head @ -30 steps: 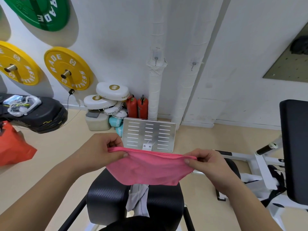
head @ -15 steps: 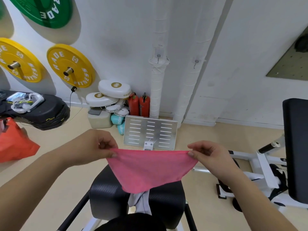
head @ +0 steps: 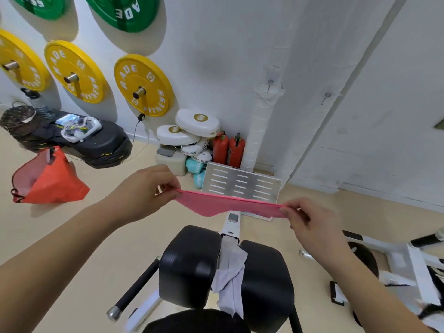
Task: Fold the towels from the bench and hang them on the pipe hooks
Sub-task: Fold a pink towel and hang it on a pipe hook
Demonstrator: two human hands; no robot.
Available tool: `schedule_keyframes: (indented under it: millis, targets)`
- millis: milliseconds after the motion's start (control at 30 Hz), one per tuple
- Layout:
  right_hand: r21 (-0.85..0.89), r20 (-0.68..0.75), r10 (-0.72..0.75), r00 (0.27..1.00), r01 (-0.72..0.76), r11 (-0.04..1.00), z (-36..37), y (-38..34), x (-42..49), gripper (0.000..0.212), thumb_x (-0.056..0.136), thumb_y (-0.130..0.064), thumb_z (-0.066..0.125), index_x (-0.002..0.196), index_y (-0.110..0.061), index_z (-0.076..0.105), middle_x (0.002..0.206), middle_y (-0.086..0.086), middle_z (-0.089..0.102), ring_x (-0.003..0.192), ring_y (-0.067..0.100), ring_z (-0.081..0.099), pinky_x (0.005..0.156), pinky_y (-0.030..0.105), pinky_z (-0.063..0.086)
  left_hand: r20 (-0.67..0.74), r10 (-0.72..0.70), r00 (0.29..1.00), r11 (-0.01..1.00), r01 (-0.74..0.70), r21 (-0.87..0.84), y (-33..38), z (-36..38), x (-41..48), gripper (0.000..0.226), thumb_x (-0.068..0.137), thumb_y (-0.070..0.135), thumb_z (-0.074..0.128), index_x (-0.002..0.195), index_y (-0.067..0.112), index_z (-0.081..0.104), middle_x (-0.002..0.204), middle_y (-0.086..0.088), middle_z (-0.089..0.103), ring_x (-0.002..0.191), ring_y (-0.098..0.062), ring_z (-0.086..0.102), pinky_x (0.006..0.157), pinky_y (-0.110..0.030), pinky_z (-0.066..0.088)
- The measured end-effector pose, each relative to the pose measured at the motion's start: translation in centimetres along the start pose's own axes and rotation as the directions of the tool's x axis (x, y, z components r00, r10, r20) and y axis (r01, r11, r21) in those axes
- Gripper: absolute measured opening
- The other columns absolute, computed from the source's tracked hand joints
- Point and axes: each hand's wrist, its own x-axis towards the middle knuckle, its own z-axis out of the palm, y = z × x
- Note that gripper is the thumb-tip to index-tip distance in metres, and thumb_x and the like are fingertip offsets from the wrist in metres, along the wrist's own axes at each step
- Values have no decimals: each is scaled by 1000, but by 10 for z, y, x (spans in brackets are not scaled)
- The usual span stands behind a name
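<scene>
At six o'clock, closest in, the counter [head: 189,265] shows two black pads side by side. A grey towel [head: 230,272] hangs in the gap between them, trailing down to the near edge. A black handle bar [head: 137,289] juts from the counter toward seven o'clock. Beyond it, tan floor [head: 72,236] opens out to nine o'clock, as far as an orange bag [head: 50,181]. At four o'clock a white machine frame [head: 408,255] crowds the floor beside the counter.

Above the pads, the pink towel [head: 225,204] is stretched taut in the air from ten toward two o'clock, clear of everything below. Past it at twelve o'clock a slotted metal plate [head: 242,183] stands between the counter and the wall. Just left of the plate, at eleven, are red extinguishers [head: 229,147] and stacked white boxing pads [head: 197,123]. Behind these, two white wrapped pipes [head: 264,121] climb the wall at one o'clock, carrying small hooks [head: 271,81]. Yellow weight plates [head: 143,85] hang at ten.

The left hand [head: 141,188] pinches the pink towel's left end between thumb and curled fingers, with the back of the hand up. The right hand [head: 310,219] pinches the right end the same way and sits lower in view.
</scene>
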Motion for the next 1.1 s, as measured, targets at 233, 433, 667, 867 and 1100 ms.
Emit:
schedule_keyframes:
  millis: [233,433,667,867,1100]
  targets:
    - [-22,344,241,908,-249,968,104,20,-52,9,93,-21,72,91,-29,75,81,-16,73,82,-4,66,71,9,47,284,-262,922,914,332,-232,-52,63,-102,8,84,31,59,87,35,65,93,15,72,90,-7,67,85,-26,51]
    - [-214,602,376,704,-311,926,162,40,-93,27,81,-13,63,66,-36,63,70,1,67,61,4,52,66,27,52,510,-381,771,807,547,-224,-77,99,-169,18,88,10,57,77,23,62,73,15,65,61,-1,56,65,-21,49]
    - [-140,594,440,673,-452,881,168,39,-109,9,70,-10,63,73,-18,62,65,-7,60,60,2,49,61,22,42,625,-420,657,610,715,-341,-92,113,-181,9,79,4,53,78,10,59,75,-20,63,52,-15,53,53,-33,45]
    - [-23,539,528,656,-616,788,184,48,-77,5,86,-3,59,83,-4,55,72,1,48,68,13,41,65,28,38,504,-530,682,574,726,-378,-114,146,-144,15,80,20,51,86,11,61,80,-11,64,68,-11,51,66,-30,42]
    - [59,470,567,677,-665,745,222,67,-24,5,97,-9,51,98,-10,57,85,6,54,75,14,46,64,29,37,505,-637,582,553,802,-227,-137,196,-110,12,90,7,51,87,16,59,90,-1,69,85,-21,60,78,-36,50]
